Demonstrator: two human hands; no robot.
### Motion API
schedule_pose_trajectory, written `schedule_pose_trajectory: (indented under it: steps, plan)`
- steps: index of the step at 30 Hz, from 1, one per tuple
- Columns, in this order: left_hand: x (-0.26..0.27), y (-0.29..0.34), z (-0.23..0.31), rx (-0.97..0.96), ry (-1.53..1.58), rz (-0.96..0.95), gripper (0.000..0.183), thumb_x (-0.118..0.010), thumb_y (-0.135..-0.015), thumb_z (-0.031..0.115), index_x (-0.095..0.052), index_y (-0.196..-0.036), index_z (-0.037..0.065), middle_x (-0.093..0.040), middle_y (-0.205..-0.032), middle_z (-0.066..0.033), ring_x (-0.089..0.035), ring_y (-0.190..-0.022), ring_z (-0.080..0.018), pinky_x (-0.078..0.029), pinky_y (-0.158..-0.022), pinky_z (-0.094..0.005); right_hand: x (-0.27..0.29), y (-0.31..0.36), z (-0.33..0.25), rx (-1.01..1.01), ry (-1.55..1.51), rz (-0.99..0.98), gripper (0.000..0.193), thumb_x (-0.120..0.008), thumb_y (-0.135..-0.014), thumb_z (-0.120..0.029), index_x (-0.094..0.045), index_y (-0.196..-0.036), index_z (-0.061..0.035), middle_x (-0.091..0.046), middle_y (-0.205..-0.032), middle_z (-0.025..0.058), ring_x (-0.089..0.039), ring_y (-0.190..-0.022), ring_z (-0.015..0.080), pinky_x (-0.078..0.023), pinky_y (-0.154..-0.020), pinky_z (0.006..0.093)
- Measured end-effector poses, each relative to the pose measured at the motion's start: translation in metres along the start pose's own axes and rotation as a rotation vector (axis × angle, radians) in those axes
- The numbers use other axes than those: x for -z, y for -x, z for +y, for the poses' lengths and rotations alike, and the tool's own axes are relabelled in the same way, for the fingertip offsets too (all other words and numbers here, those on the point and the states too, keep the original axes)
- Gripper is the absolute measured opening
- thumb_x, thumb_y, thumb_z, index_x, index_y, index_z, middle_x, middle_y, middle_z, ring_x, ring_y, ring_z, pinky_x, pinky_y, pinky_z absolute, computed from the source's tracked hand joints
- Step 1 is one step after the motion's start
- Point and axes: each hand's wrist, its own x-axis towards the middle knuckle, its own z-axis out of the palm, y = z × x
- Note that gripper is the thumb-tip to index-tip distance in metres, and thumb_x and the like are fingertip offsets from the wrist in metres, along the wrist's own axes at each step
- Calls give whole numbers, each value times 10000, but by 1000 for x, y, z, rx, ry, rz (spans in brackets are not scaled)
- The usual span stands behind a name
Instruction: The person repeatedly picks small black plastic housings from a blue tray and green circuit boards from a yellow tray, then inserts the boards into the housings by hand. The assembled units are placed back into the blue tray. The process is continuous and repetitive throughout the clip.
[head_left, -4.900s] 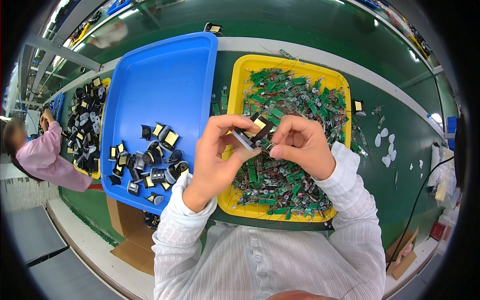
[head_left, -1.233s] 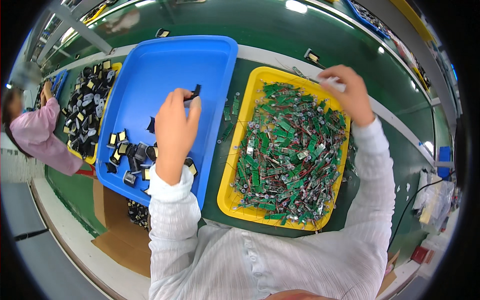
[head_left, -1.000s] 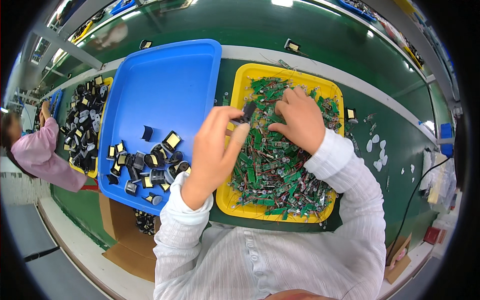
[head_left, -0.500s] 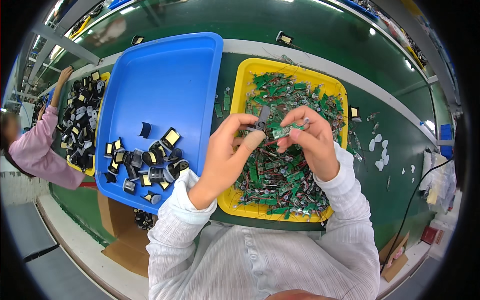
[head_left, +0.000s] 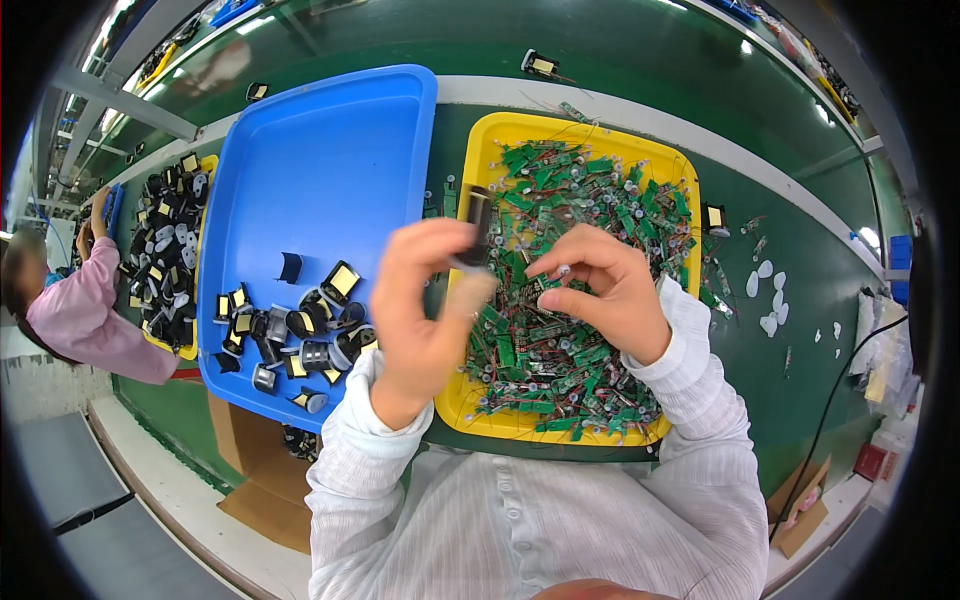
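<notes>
My left hand (head_left: pixel 425 310), smeared by motion, is closed on a small black plastic housing (head_left: pixel 478 222) held upright over the left edge of the yellow tray (head_left: pixel 455 400). My right hand (head_left: pixel 605 295) is above the middle of that tray, thumb and forefinger drawn together round a small green circuit board (head_left: pixel 548 283), mostly hidden by the fingers. Beneath both hands lies a heap of green circuit boards (head_left: pixel 560 385) with thin wires and small round whitish pieces. To the left, a blue tray (head_left: pixel 330 140) holds several black housings (head_left: pixel 315 355) with cream-coloured pads in its near half.
At the far left a person in a pink sleeve (head_left: pixel 95 290) reaches past another yellow tray (head_left: pixel 205 230) heaped with black parts. White oval pieces (head_left: pixel 768 325) lie on the green table right of my tray. A black cable (head_left: pixel 830 400) runs down the right side.
My left hand has turned and moved slightly left with the housing, away from my right hand. My right hand has lowered a little, and its board shows less. The pink-sleeved arm has shifted.
</notes>
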Motion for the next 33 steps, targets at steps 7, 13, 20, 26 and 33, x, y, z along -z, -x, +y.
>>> schedule_pose_trajectory:
  steps: [7, 13, 20, 26, 33]
  plan:
    - [-14, 0, 8, 67, -165, -167, 256, -684, -717, 58, -580, -945, 4, -568, -950, -126, -591, -795, -230, -495, -654, -295, 1, -1, 4, 72, -164, 11, 220, -647, -759, 12, -603, -972, -22, -543, -950, 57, -524, -905, 136, -447, -798, 264]
    - [-13, 0, 7, 204, -12, -146, 257, -662, -756, 63, -558, -980, -9, -556, -987, -119, -588, -842, -201, -506, -688, -283, -7, 1, -1, 19, -289, 121, 170, -549, -834, -6, -582, -997, -37, -565, -987, 72, -548, -918, 152, -435, -811, 291]
    - [-14, 6, -4, 430, 339, -119, 258, -638, -778, 36, -545, -1013, -14, -528, -1051, -106, -561, -931, -165, -499, -748, -269, -6, 4, -17, 358, 683, 202, 231, -627, -746, 0, -608, -975, -20, -607, -841, 102, -563, -744, 218, -448, -663, 313]
    - [-19, 7, 5, 307, 271, -160, 290, -666, -761, 41, -551, -1022, -14, -526, -1057, -118, -562, -932, -176, -507, -754, -279, -7, 5, -15, 555, 780, 283, 215, -740, -623, -19, -651, -818, -33, -608, -699, 59, -552, -630, 213, -454, -571, 298]
    - [-18, 5, 7, 170, 117, -179, 277, -673, -743, 42, -572, -995, -13, -541, -1036, -133, -570, -915, -197, -507, -727, -281, -5, 4, -12, 586, 850, 272, 211, -752, -602, -25, -651, -787, -27, -596, -664, 54, -546, -610, 205, -453, -549, 285]
